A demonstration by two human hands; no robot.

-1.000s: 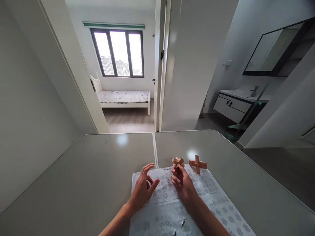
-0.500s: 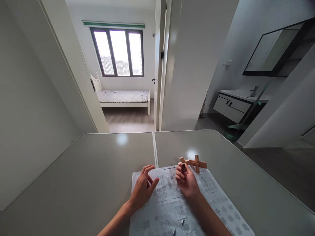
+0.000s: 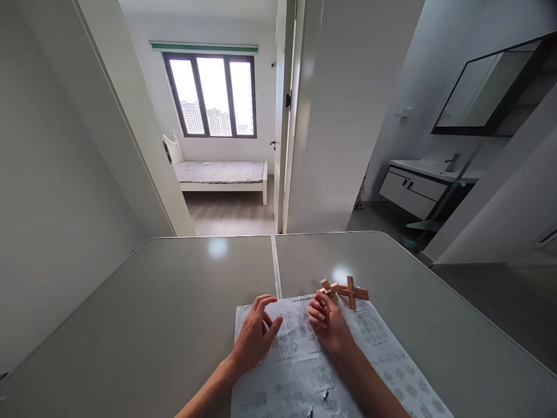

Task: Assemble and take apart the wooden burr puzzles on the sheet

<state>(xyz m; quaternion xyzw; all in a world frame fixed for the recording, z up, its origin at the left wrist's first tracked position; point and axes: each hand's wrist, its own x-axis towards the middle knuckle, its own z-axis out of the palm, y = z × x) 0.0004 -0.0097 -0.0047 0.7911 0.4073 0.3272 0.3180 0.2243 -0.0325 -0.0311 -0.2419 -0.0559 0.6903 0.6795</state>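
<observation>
My left hand (image 3: 256, 332) is held over the left part of a printed sheet (image 3: 300, 371), fingers bent and thumb apart, with nothing in it. My right hand (image 3: 331, 325) is over the sheet's upper part with its fingers curled and the thumb drawn in against them. Whatever may be between those fingertips is hidden. Right behind them is a small wooden block piece (image 3: 329, 285), partly covered by the fingers; I cannot tell whether they touch it. Beside it on the right, a cross-shaped wooden block assembly (image 3: 351, 292) rests at the sheet's far edge.
Two small dark objects (image 3: 325, 396) lie on the sheet's near part. The grey table (image 3: 152, 313) has a seam (image 3: 275, 267) running away from me. Past it are a doorway with a bed (image 3: 221, 172), and a washroom cabinet (image 3: 409, 188) on the right.
My right hand has shifted slightly left, away from the small wooden block piece that its fingertips were on. More of that piece shows now. My left hand has kept its pose.
</observation>
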